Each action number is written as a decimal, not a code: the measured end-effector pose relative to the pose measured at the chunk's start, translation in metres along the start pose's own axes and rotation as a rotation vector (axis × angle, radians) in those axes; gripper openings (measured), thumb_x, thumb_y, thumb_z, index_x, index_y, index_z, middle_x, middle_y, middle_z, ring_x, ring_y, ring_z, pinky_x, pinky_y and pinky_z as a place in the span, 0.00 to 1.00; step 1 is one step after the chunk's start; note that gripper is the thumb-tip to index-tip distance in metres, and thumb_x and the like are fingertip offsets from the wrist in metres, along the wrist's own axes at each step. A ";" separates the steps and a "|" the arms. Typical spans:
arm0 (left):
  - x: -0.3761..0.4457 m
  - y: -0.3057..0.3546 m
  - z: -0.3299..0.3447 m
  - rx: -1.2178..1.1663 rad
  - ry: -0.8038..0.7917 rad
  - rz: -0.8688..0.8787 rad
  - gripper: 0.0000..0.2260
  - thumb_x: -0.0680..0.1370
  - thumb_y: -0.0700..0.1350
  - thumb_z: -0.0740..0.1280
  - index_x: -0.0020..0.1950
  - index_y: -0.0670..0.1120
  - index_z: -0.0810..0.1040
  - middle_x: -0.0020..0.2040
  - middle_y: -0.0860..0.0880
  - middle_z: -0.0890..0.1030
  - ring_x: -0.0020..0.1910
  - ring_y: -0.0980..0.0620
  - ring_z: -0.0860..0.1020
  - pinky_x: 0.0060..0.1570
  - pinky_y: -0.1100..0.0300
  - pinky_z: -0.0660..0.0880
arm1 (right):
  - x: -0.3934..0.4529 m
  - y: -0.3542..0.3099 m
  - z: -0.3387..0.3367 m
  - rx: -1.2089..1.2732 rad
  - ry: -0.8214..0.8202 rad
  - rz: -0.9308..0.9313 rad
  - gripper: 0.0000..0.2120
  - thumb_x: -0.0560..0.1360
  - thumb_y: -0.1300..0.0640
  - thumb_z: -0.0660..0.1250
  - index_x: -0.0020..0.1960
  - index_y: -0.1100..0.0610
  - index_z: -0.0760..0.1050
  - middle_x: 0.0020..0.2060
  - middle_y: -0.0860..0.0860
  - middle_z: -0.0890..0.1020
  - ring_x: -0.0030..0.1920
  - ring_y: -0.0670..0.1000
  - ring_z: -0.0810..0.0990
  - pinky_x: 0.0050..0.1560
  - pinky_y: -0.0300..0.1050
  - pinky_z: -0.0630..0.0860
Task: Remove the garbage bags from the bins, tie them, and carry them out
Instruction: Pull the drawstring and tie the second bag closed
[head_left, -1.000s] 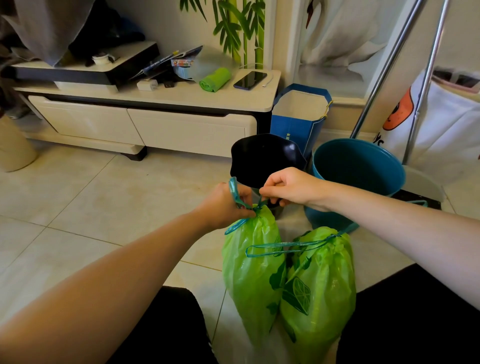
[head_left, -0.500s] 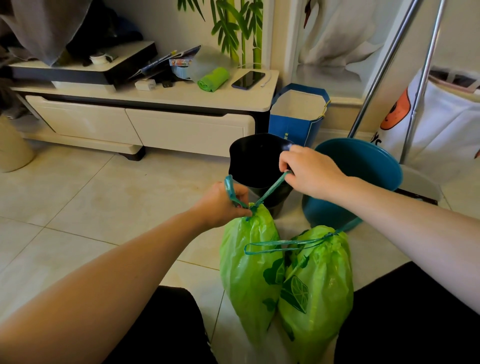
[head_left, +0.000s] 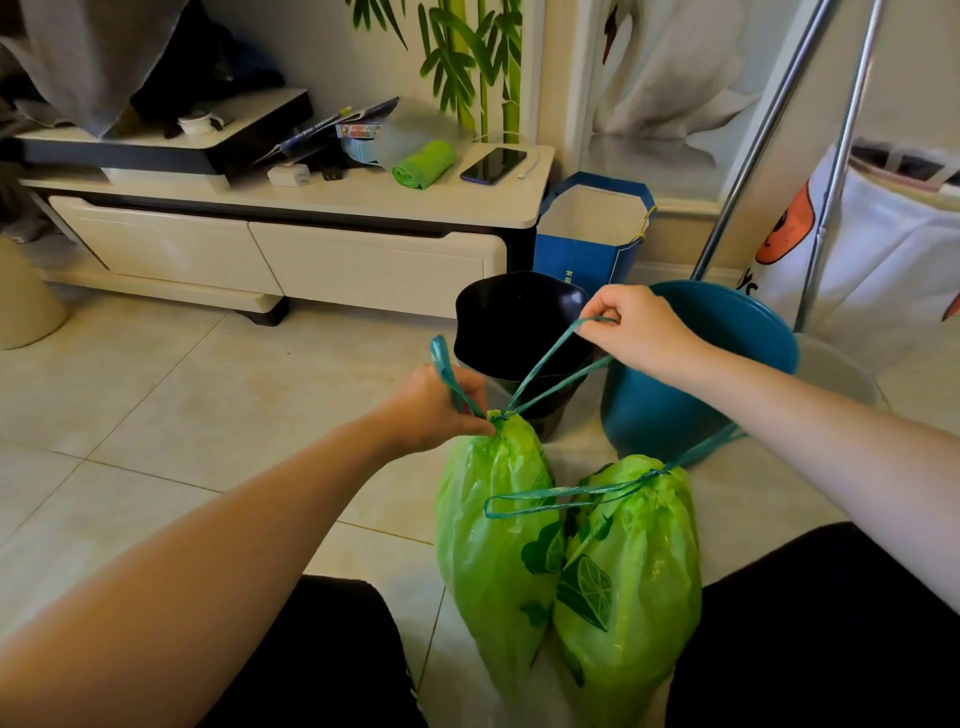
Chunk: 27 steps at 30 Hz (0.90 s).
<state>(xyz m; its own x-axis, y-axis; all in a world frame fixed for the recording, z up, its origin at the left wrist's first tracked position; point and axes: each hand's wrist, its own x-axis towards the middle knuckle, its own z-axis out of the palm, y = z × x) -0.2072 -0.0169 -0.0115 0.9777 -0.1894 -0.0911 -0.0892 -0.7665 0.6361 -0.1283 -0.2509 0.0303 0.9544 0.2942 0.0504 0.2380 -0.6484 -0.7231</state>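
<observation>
Two full green garbage bags stand side by side on the tile floor between my knees. My left hand (head_left: 431, 410) pinches the gathered neck of the left bag (head_left: 493, 535), with one teal drawstring loop hooked over it. My right hand (head_left: 636, 332) grips the other teal drawstring loop (head_left: 550, 364) and holds it taut, up and to the right of the neck. The right bag (head_left: 631, 577) is cinched, its drawstring lying loose across both bags. Behind them stand a black bin (head_left: 519, 322) and a teal bin (head_left: 727, 332), both without a liner.
A low white TV cabinet (head_left: 291, 260) runs along the back wall, with a phone (head_left: 492, 165) and a green bag roll (head_left: 423, 163) on top. A blue paper bag (head_left: 592, 234) stands behind the black bin. Metal rack poles (head_left: 831, 171) and a white bag rise at right.
My right hand went from the bag's neck up and to the right, drawing the teal string out taut. The neck of the left bag has closed tighter. My left hand stayed at the neck.
</observation>
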 end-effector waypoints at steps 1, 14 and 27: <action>-0.002 0.001 -0.004 -0.033 -0.040 -0.006 0.06 0.69 0.44 0.76 0.37 0.49 0.80 0.37 0.50 0.81 0.35 0.56 0.77 0.38 0.63 0.75 | 0.000 0.004 -0.002 -0.113 -0.026 -0.035 0.01 0.75 0.58 0.67 0.44 0.54 0.77 0.30 0.46 0.74 0.32 0.46 0.72 0.38 0.42 0.72; -0.015 -0.002 -0.074 -1.016 0.174 -0.639 0.07 0.74 0.39 0.61 0.37 0.42 0.73 0.38 0.45 0.82 0.46 0.44 0.81 0.58 0.51 0.75 | -0.001 0.031 -0.020 -0.353 -0.084 0.116 0.06 0.76 0.59 0.66 0.45 0.57 0.81 0.32 0.49 0.78 0.37 0.53 0.78 0.43 0.46 0.74; -0.004 0.043 -0.083 -1.457 -0.037 -0.487 0.14 0.77 0.46 0.61 0.31 0.46 0.70 0.27 0.54 0.71 0.16 0.60 0.63 0.22 0.69 0.69 | -0.015 -0.031 -0.022 0.830 -0.140 0.229 0.07 0.74 0.63 0.63 0.39 0.60 0.78 0.26 0.50 0.71 0.29 0.49 0.72 0.39 0.45 0.75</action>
<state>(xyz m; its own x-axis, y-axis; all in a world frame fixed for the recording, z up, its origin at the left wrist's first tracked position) -0.1992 0.0022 0.0795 0.8487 -0.1383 -0.5105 0.5072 0.4866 0.7114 -0.1463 -0.2509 0.0673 0.9187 0.3386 -0.2034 -0.2171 0.0027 -0.9761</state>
